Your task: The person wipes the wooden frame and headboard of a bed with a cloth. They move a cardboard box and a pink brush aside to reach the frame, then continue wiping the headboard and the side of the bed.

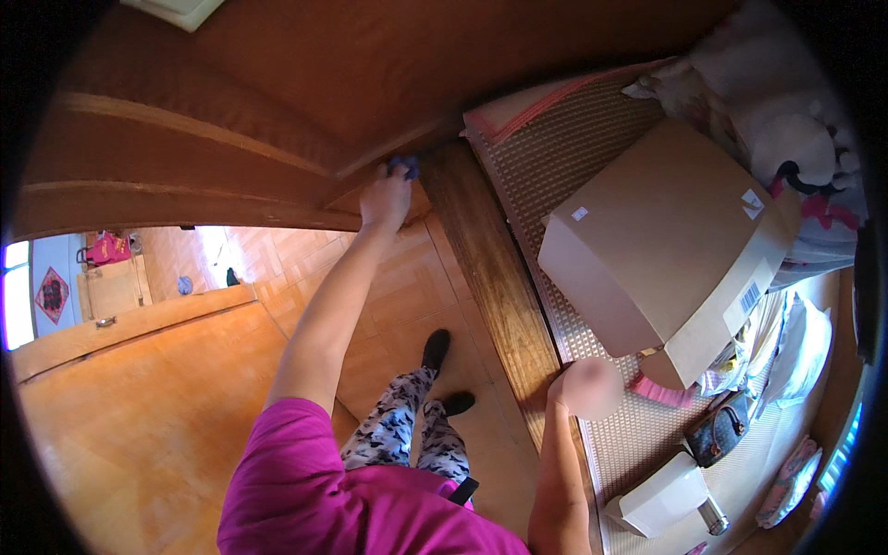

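Left hand [386, 199] gripped a small dark-blue crumpled cloth [404, 167] beside the brown wooden panel [388, 74] | blurred right hand [592, 388] at beige woven mat's [564, 148] edge, finger closure indiscernible

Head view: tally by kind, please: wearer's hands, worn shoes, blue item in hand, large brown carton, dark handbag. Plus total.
Hands: 2 (left hand, right hand)
Dark shoes: 2
Blue cloth-like item: 1, in the left hand
Large brown carton: 1
Dark handbag: 1
Total: 7
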### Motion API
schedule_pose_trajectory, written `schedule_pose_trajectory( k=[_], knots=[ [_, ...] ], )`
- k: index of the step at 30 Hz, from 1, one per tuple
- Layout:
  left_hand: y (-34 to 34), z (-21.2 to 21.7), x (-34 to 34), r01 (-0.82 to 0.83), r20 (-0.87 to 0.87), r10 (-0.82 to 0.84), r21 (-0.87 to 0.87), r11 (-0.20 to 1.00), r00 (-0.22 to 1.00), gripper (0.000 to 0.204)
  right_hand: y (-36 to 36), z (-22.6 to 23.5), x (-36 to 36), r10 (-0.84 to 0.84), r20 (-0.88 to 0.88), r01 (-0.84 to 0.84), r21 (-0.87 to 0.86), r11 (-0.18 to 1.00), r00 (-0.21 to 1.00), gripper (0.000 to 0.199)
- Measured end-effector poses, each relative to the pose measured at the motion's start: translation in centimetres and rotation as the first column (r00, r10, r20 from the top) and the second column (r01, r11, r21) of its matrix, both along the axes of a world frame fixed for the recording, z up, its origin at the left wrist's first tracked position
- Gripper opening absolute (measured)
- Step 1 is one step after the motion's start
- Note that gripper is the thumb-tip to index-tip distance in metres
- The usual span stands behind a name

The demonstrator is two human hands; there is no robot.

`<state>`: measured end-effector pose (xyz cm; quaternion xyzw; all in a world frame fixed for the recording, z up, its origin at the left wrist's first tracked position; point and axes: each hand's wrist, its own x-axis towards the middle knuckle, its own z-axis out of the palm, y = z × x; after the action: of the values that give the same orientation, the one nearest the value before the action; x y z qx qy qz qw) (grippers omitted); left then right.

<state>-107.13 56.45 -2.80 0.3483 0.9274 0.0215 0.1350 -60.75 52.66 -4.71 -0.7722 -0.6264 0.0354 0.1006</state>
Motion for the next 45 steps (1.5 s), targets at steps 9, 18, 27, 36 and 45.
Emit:
schedule_pose_trajectory(
  k=[9, 18, 27, 36, 45],
  knots=[
    [1.1, -2.3, 1.3, 0.014, -0.261, 0.109, 0.430, 0.903, 0.959, 0.017, 0.9, 4.4, -3.1, -0.036, -0.029, 0.036, -0.002, 0.999, 0.999, 0.021],
    [-0.1, -0.3, 2.2, 0.082, -0.146, -0.053, 0.200, 0.976, 0.988, 0.022, -0.4, -0.3, -0.8, -0.089, -0.074, 0.091, 0.025, 0.996, 0.993, 0.022],
    [5.1, -2.5, 4.5, 0.513, -0.424, -0.398, 0.202, 0.834, 0.813, 0.031, -1.5, -1.9, 0.0, -0.053, -0.051, 0.053, -0.003, 0.999, 0.997, 0.021],
    [3.9, -1.8, 2.4, 0.356, -0.247, -0.326, 0.089, 0.930, 0.913, 0.032, -2.0, -6.5, 3.0, -0.028, -0.065, 0.036, 0.116, 0.993, 0.997, 0.021],
    [-1.7, -1.5, 0.5, -0.090, -0.066, 0.112, 0.270, 0.959, 0.992, 0.028, -2.2, -5.1, 1.6, -0.017, -0.055, 0.023, 0.108, 0.994, 0.998, 0.023]
  ],
)
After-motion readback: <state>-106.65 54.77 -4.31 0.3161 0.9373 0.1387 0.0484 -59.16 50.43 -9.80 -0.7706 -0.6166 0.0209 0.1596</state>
